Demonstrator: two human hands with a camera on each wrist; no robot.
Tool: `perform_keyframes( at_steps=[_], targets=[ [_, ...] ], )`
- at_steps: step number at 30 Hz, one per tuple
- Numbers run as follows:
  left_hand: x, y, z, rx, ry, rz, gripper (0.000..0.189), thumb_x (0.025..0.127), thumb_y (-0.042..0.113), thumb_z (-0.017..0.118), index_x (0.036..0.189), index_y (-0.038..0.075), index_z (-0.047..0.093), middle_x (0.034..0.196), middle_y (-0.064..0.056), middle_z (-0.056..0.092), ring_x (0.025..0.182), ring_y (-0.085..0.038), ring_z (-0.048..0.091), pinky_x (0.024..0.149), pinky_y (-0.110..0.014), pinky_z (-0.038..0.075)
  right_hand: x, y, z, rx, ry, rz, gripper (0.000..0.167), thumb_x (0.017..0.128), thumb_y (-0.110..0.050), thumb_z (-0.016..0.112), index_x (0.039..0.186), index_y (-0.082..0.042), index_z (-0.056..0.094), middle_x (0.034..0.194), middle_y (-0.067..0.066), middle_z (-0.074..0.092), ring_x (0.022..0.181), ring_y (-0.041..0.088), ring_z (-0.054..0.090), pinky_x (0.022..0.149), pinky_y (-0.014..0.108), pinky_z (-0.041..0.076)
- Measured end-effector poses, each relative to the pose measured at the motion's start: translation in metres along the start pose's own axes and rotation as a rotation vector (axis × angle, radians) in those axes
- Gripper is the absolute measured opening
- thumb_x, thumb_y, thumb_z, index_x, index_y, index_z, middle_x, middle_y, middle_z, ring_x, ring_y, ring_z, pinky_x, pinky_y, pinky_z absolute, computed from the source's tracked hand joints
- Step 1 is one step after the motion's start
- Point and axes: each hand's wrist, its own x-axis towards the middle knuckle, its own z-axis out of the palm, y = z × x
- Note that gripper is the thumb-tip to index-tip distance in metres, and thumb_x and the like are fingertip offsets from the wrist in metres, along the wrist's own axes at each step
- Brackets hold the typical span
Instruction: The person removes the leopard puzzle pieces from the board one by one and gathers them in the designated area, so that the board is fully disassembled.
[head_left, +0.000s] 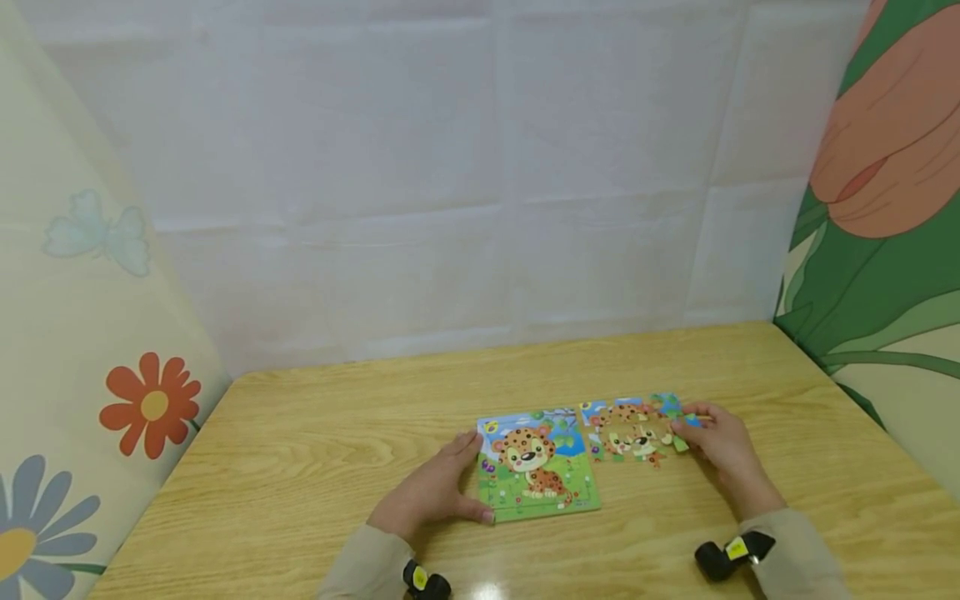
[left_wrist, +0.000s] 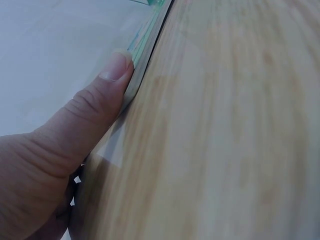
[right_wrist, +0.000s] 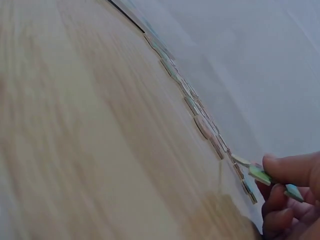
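Note:
A square puzzle board (head_left: 538, 467) with a spotted leopard cub on green grass lies flat on the table. My left hand (head_left: 431, 492) rests against its left side, fingers near the upper corner and thumb at the lower one. In the left wrist view the straight thumb (left_wrist: 95, 95) presses along the board's edge. To the board's right, loose puzzle pieces (head_left: 626, 425) lie side by side, showing parts of spotted animals. At their right end my right hand (head_left: 723, 446) pinches a green and blue puzzle piece (right_wrist: 260, 174) between thumb and fingers, partly hidden by them.
The wooden table (head_left: 315, 450) extends to a white cloth backdrop (head_left: 390, 183). A panel with painted flowers (head_left: 153, 406) stands on the left, and one with a large tulip (head_left: 892, 133) on the right. Black devices (head_left: 731, 557) are strapped at both wrists.

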Motion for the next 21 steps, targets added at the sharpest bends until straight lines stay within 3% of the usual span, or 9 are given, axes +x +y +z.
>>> perform_keyframes(
  at_steps=[8, 17, 21],
  targets=[
    [0.0003, 0.0002, -0.0008, 0.001, -0.003, 0.002, 0.113, 0.06, 0.051, 0.079, 0.145, 0.0, 0.024, 0.153, -0.016, 0.019, 0.14, -0.035, 0.017, 0.113, -0.049, 0.021, 0.0, -0.0001, 0.0002, -0.205, 0.045, -0.063, 0.041, 0.085, -0.017, 0.066, 0.115, 0.007, 0.053, 0.104, 0.022, 0.055, 0.087, 0.025, 0.052, 0.063, 0.026, 0.044],
    [0.0003, -0.0001, -0.0008, 0.001, 0.004, -0.001, 0.113, 0.059, 0.051, 0.079, 0.145, 0.0, 0.025, 0.153, -0.016, 0.019, 0.139, -0.036, 0.018, 0.113, -0.05, 0.021, -0.0032, -0.0035, 0.0012, -0.441, 0.077, -0.127, 0.046, 0.084, -0.023, 0.067, 0.113, 0.011, 0.056, 0.101, 0.027, 0.058, 0.09, 0.035, 0.054, 0.073, 0.044, 0.047],
    [-0.0005, 0.0004, -0.0011, -0.009, 0.005, 0.008, 0.112, 0.06, 0.05, 0.079, 0.145, -0.001, 0.025, 0.152, -0.017, 0.019, 0.139, -0.036, 0.019, 0.113, -0.049, 0.021, -0.0046, -0.0041, 0.0018, -0.487, 0.09, -0.15, 0.047, 0.083, -0.023, 0.068, 0.11, 0.013, 0.057, 0.094, 0.024, 0.058, 0.083, 0.032, 0.054, 0.069, 0.041, 0.047]
  ],
)
